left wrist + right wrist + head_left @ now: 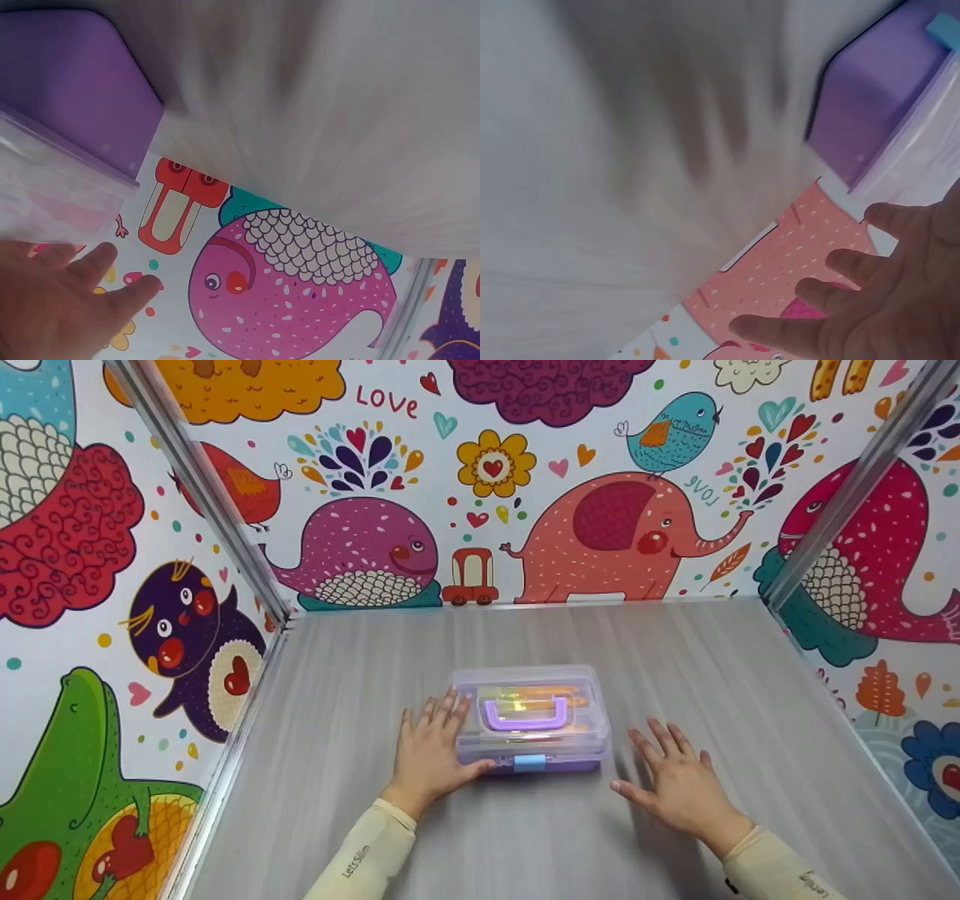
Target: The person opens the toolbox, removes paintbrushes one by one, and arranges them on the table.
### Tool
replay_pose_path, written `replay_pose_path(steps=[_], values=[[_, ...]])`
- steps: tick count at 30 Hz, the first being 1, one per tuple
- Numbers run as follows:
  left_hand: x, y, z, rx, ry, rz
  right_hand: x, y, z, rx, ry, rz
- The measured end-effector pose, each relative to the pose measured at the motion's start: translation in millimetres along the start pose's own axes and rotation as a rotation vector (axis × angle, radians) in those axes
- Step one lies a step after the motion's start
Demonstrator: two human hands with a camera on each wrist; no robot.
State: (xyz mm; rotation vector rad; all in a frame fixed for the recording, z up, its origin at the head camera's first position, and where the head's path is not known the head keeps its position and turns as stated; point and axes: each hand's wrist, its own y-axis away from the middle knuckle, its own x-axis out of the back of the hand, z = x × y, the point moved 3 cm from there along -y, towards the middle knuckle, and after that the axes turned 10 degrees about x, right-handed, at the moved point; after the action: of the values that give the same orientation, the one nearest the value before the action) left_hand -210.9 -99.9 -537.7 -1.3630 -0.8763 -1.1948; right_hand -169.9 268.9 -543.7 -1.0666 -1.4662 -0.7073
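A clear-lidded storage box [465,682] with a purple base, a purple handle and a light blue front latch [529,763] sits on the table. Through the lid show orange and yellow items, their kind hard to make out. My left hand [431,754] is at the box's left side, fingers spread, thumb by the front edge; whether it touches the box I cannot tell. To the right of the box, my right hand [686,791] hovers apart from it, palm down, fingers spread and holding nothing. In the right wrist view, the purple base [877,97] is beyond the fingertips.
The grey wood-grain table [360,660] extends around the box. Printed panels with cartoon animals, such as an elephant [600,547], stand at the back and both sides. Metal frame posts [202,487] mark the corners.
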Motion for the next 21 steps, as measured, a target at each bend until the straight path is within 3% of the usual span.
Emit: replay_pose_path(steps=[6,10,16,21], values=[[-0.5,-2.5,-0.1,-0.009,0.027,0.008,0,1,-15,0.053,0.044,0.054],[-1.6,-3.0,-0.4,-0.010,0.100,0.010,0,1,-23,0.075,0.055,0.083],[-5.8,-1.8,-1.8,0.025,0.279,-0.005,-3,-4,-39,0.061,0.005,0.053],[-6.2,-1.2,-2.5,0.044,0.321,-0.017,-12,-12,-53,0.036,-0.069,0.030]])
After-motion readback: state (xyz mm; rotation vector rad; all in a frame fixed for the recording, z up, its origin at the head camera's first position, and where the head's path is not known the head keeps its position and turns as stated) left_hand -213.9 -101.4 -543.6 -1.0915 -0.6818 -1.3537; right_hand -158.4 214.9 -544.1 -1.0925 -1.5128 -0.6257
